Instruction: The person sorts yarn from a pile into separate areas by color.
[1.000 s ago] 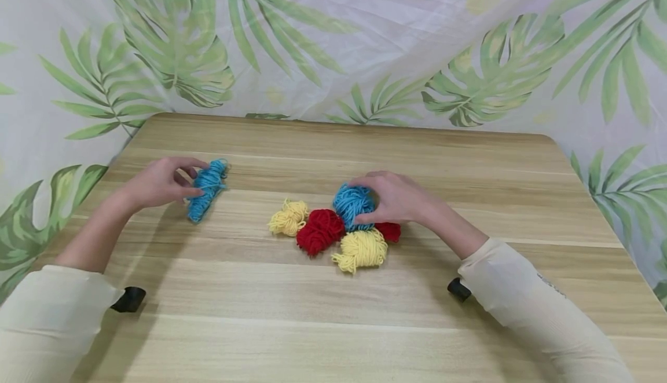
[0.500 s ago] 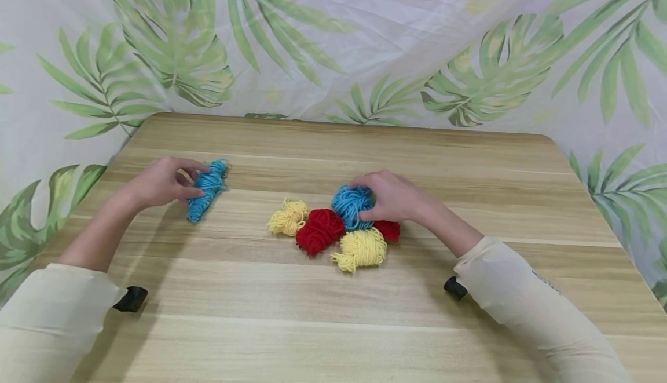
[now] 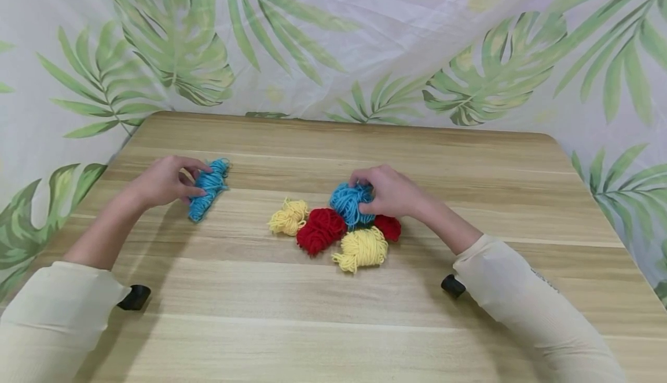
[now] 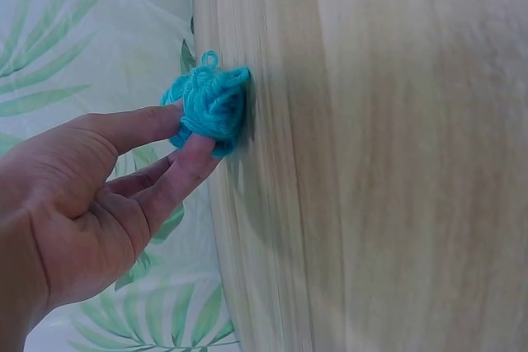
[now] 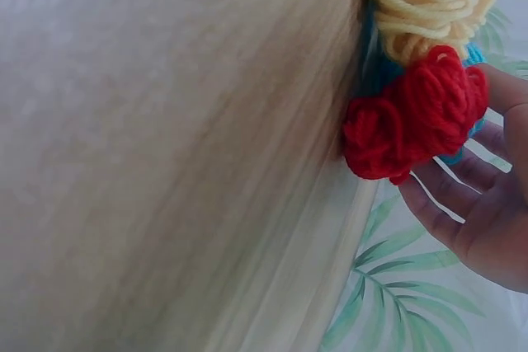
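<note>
At the left of the table, an elongated blue yarn bundle (image 3: pixel 208 192) lies on the wood. My left hand (image 3: pixel 169 181) pinches it from the left side; the left wrist view shows thumb and fingers on the blue yarn (image 4: pixel 213 105). Near the middle, my right hand (image 3: pixel 393 192) grips a rounder blue yarn ball (image 3: pixel 349 202) between thumb and fingers. Around that ball sit a red yarn ball (image 3: pixel 320 231), a yellow one (image 3: pixel 362 248) and a smaller red one (image 3: pixel 388 228). In the right wrist view, red yarn (image 5: pixel 412 121) partly hides the blue ball.
A small yellow yarn bundle (image 3: pixel 289 218) lies at the left end of the cluster. The wooden table (image 3: pixel 292 325) reaches back to a leaf-patterned cloth (image 3: pixel 385 41). Black wrist devices show beneath both sleeves.
My right hand has closed its fingers and thumb on the blue ball, which has shifted slightly left, showing more of the small red ball. The left hand has barely moved.
</note>
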